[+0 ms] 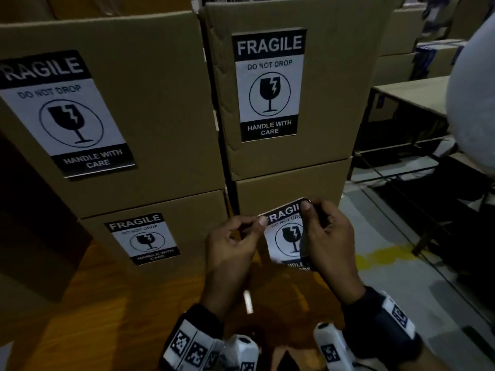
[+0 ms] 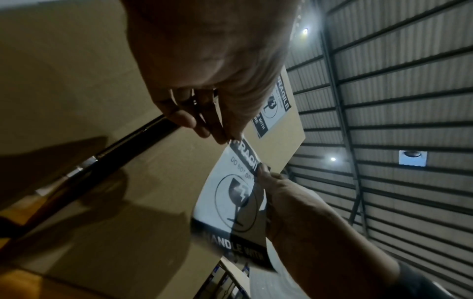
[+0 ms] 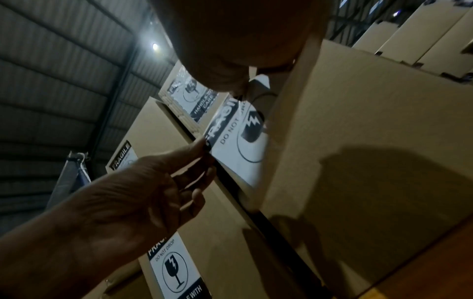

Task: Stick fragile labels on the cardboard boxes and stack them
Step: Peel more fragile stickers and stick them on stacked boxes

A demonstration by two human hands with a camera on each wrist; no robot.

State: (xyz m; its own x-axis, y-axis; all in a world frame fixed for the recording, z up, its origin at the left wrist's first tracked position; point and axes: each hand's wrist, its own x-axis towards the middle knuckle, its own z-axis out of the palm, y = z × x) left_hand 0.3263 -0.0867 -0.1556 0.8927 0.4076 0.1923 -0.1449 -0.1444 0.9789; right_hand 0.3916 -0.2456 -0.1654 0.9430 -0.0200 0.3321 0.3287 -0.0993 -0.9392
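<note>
Both hands pinch one fragile label [image 1: 285, 234] by its top corners, left hand [image 1: 233, 247], right hand [image 1: 329, 236], holding it taut before the unlabelled lower-right box [image 1: 289, 188], probably for squaring up.

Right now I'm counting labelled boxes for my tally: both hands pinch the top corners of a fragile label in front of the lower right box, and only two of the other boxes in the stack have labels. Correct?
Not quite: three other boxes carry labels, not two. The head view shows the upper left box, upper right box and lower left box labelled. Otherwise right: the left hand and right hand pinch the loose label before the lower right box.
</note>
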